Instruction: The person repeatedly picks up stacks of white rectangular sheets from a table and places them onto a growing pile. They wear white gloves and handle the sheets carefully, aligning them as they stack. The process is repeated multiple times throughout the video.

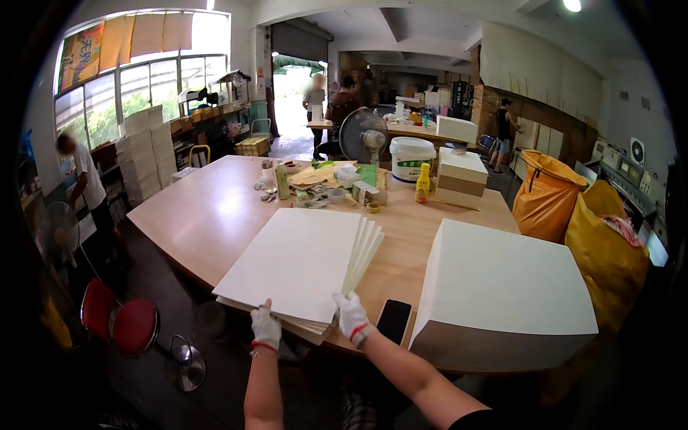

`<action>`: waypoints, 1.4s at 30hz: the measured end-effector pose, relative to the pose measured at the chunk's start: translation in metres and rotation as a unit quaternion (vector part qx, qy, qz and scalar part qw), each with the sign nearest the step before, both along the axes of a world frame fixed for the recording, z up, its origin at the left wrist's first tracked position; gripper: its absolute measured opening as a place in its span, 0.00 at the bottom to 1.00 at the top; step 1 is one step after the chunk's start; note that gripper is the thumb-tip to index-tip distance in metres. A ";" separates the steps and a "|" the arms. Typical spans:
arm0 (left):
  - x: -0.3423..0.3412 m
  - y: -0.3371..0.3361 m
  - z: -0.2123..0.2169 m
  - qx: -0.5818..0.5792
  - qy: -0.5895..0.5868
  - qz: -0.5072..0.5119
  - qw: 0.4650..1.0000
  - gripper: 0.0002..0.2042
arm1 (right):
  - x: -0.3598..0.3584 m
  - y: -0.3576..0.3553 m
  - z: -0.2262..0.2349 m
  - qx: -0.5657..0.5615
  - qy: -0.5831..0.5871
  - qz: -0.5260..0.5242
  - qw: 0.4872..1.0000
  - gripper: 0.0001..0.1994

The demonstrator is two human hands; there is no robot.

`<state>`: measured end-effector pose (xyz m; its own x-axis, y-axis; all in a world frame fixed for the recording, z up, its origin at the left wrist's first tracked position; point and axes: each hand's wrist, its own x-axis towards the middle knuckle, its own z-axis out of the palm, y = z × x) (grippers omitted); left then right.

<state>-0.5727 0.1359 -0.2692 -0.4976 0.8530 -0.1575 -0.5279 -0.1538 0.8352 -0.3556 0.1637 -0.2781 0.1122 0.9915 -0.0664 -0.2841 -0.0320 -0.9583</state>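
Note:
A fanned stack of large white boards lies on the wooden table in front of me, its layers spread out along the right side. My left hand, in a white glove with a red cuff, grips the near edge with the thumb on top; the fingers beneath are mostly hidden. At the near right corner, my right hand, gloved the same way, closes its fingers on the edges of the boards. A dark-screened phone lies just right of that hand. Farther right stands a tall block of white sheets.
Across the table sit a white bucket, a yellow bottle, a tape roll and assorted clutter. A fan stands behind. Orange bags flank the right; a red stool is at left. Several people work farther off.

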 end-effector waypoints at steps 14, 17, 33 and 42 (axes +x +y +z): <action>0.151 -0.114 0.171 0.330 0.267 -0.233 0.875 0.18 | 0.340 -0.308 0.167 0.206 -0.086 -0.056 0.973 0.09; 0.218 -0.125 0.190 0.390 0.358 -0.330 0.781 0.15 | 0.401 -0.336 0.181 0.131 -0.307 -0.416 0.846 0.08; 0.572 -0.134 0.199 0.561 0.676 -0.427 0.215 0.10 | 0.533 -0.372 0.154 0.105 -0.810 -0.364 0.449 0.07; 0.569 -0.139 0.196 0.591 0.486 -0.550 0.334 0.03 | 0.525 -0.318 0.214 0.314 -0.717 -0.424 0.456 0.12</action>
<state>-0.0037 -0.0034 -0.0733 0.8937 -0.2162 0.3930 -0.3756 -0.8396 0.3923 0.1697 -0.1545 -0.0639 -0.0449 0.3247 0.9447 0.9934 -0.0851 0.0765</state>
